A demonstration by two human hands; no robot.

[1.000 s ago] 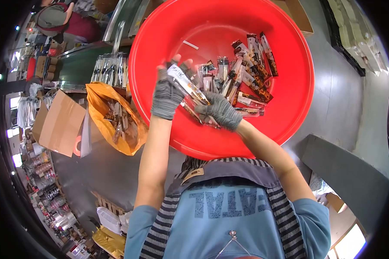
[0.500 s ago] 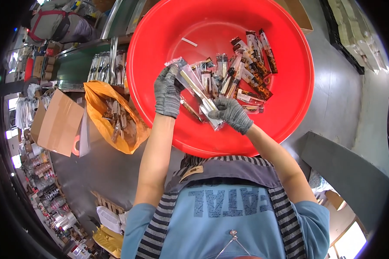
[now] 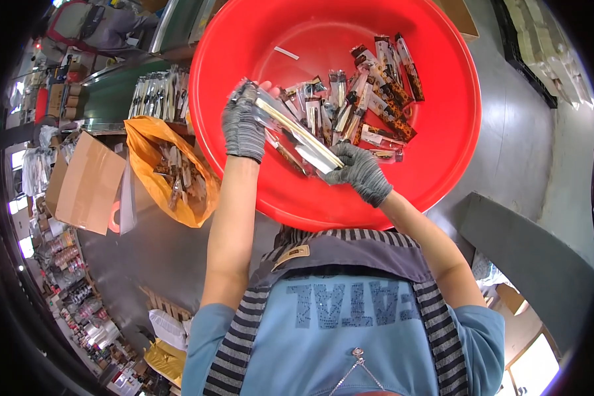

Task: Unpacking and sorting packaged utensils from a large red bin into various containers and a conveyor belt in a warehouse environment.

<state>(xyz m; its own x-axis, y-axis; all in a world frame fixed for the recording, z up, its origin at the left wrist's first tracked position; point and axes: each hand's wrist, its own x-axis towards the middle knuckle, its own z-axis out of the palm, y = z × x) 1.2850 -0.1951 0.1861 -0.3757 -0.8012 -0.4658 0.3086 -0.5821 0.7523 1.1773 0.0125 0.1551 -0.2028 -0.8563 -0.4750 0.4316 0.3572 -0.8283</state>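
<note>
Both my hands wear grey knitted gloves with fingertips partly bare on the left. Between them, over the near left part of a red plastic tub [image 3: 442, 165], stretches a clear packet [image 3: 298, 134] with pale wooden chopsticks and a white strip. My left hand [image 3: 244, 125] is closed on its far left end. Around the near right end, the fingers of my right hand [image 3: 362, 173] are pinched. Whether the chopsticks stick out of the wrapper I cannot tell. Beyond lie several brown-and-orange patterned packets [image 3: 386, 109] and clear ones, heaped in the tub.
An orange sack [image 3: 201, 210] with more packets inside stands left of the tub, next to a cardboard box [image 3: 89, 185]. Behind it, clear packets [image 3: 158, 92] line a green conveyor-like surface [image 3: 105, 99]. A white paper strip [image 3: 286, 53] lies in the tub.
Both hands remain on the packet; the left has shifted slightly left. The chopsticks now show more plainly, reaching to my right hand. The whole view has shifted a little.
</note>
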